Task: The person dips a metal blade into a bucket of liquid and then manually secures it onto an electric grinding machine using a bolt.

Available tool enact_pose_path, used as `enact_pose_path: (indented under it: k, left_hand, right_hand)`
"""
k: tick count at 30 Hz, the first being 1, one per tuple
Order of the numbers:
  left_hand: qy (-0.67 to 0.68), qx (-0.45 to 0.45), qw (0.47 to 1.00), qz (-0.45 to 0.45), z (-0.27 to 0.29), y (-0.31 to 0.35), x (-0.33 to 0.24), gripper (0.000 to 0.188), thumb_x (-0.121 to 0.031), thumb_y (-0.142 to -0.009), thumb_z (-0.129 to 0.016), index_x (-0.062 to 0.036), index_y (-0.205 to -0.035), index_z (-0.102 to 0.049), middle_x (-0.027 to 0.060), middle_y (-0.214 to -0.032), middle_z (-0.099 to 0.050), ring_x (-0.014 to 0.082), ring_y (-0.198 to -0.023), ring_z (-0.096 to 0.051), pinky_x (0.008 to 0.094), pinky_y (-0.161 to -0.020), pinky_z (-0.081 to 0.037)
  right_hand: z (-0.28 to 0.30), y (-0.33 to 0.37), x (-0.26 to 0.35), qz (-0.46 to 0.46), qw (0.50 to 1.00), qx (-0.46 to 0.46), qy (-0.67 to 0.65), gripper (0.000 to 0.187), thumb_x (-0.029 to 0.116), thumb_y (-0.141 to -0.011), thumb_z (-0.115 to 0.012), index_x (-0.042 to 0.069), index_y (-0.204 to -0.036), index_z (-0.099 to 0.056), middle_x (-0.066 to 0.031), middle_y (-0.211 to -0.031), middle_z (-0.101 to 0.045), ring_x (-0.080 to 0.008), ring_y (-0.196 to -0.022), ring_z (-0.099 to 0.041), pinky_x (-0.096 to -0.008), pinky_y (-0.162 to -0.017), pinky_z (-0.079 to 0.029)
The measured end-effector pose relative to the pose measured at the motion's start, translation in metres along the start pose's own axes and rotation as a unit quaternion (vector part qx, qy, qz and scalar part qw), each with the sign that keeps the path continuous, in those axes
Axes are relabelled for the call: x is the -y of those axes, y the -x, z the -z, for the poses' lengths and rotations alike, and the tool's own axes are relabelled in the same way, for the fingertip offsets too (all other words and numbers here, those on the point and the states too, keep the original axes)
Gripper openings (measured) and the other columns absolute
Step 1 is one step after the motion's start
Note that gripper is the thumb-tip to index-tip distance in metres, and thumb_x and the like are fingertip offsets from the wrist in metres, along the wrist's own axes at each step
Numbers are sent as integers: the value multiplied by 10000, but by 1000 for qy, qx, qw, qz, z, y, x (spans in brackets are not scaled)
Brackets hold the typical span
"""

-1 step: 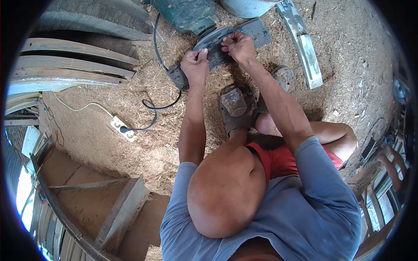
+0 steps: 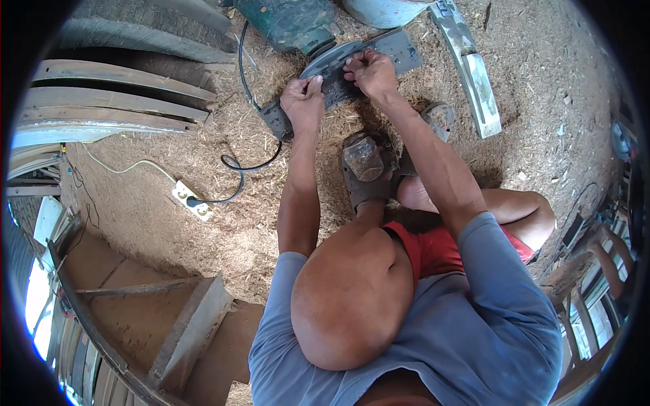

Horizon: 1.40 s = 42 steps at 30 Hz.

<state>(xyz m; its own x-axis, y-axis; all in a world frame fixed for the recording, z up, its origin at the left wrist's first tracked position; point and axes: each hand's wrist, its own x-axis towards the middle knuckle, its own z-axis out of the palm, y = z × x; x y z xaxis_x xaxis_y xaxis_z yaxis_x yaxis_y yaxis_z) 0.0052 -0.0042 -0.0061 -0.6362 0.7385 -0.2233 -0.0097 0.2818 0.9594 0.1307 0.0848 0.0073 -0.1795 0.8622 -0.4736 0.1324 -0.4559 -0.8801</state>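
- While your left forearm (image 2: 298, 199) stands almost upright from the sleeve, its elbow only slightly bent, your right forearm (image 2: 440, 152) slants up and leftward from a more sharply bent elbow.
- Left hand (image 2: 302, 101): back upward, fingers curled, thumb drawn in toward them, over the left part of the board; whether it pinches anything, cannot be told.
- Right hand (image 2: 374, 71): higher and farther forward, wrist angled inward, thumb and forefinger brought near each other; any thing between them is too small to tell.
- Dark grey board (image 2: 336, 88): one, long, lying aslant beneath your two hands, right end farther forward.
- Grey disc (image 2: 332, 54): one, its curved edge showing just beyond the board, between your hands.
- Green machine (image 2: 284, 21): one, worn, just behind the disc.
- Black cable (image 2: 271, 160): one, looped, left of your left hand, plugged into a pale power strip (image 2: 181, 193).
- Floor (image 2: 257, 250): strewn with shavings.
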Motion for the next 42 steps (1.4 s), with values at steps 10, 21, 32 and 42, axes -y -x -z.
enact_pose_path:
  k: [10,21,32,42]
  left_hand:
    - [47,7,998,46,-2,3,-7,79,-39,-879,-681,-5,-893,-611,16,-727,-615,55,-523,-530,191,-471,-440]
    - [320,132,938,11,15,71,-92,168,-2,-947,-546,44,-1100,-596,148,-1039,-664,157,-767,-671,283,-689,-585]
    - [184,245,952,-9,-1,101,-193,190,-2,-878,-661,-12,-1046,-571,82,-935,-643,145,-790,-652,290,-705,-587]
    - [225,277,934,-10,64,139,-238,190,-144,-972,-569,-3,-1096,-592,115,-937,-672,195,-796,-692,324,-714,-606]
  right_hand:
    - [9,0,-5,43,998,27,25,93,94,-912,-638,7,-894,-609,-91,-827,-706,-125,-656,-666,-247,-526,-483]
    - [86,114,49,-134,928,216,-271,115,163,-919,-658,55,-900,-625,-122,-881,-713,-123,-673,-665,-231,-566,-547]
    - [118,180,94,43,948,227,-221,100,94,-916,-650,35,-990,-616,-30,-814,-653,-67,-675,-603,-194,-592,-493]
    - [92,220,111,85,915,334,-210,82,165,-942,-633,85,-957,-623,9,-794,-628,-50,-650,-560,-187,-610,-468]
